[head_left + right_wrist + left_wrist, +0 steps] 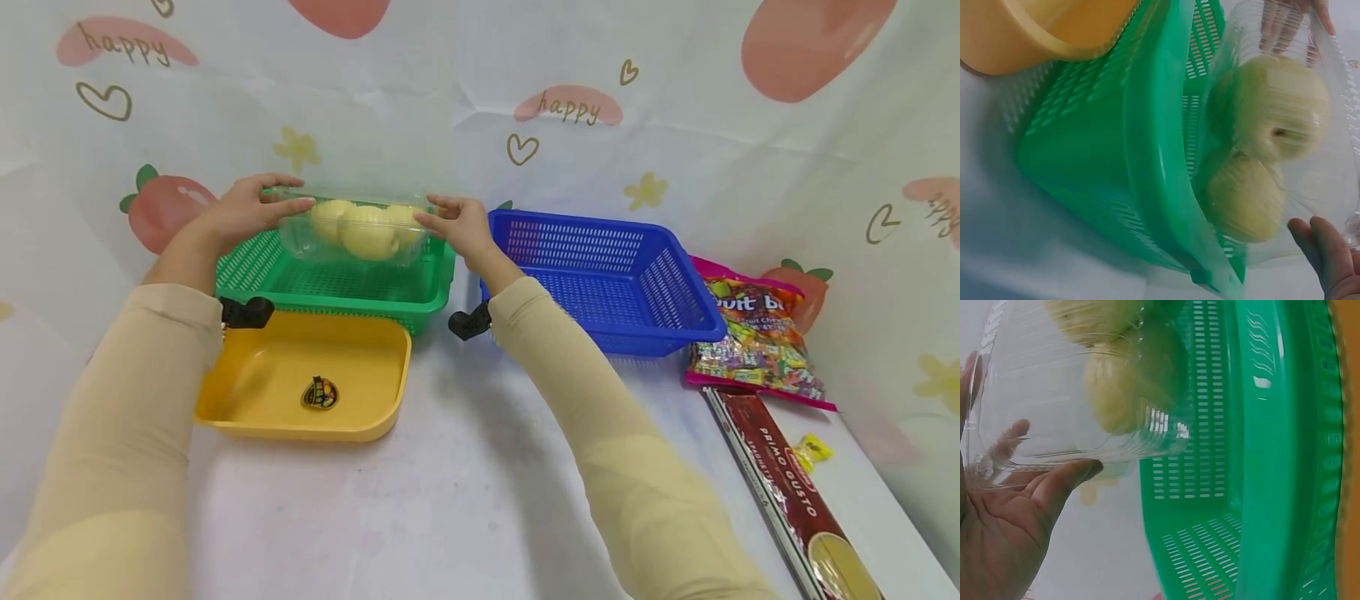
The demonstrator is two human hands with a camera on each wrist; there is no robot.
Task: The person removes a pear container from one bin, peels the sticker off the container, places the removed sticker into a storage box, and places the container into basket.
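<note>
A clear plastic clamshell box [298,240] with several pale yellow, apple-like round fruits [370,233] inside is held up over the green basket [337,305]. My left hand [251,206] grips its left end, with the thumb along the near side, as the left wrist view shows. At the opposite end my right hand [467,230] pinches the box between thumb and fingers. In the right wrist view the fruits [1247,200] show through the plastic, beside the basket's rim [1147,137]. Whether the box touches the basket cannot be told.
A yellow tray [300,432] with a small dark shield-shaped badge [320,392] stands before the green basket. Right of centre is a blue basket [637,337]. Beyond it lie a candy bag [757,333], a red spaghetti box [787,492] and a yellow wrapped candy [812,452]. A printed cloth hangs behind.
</note>
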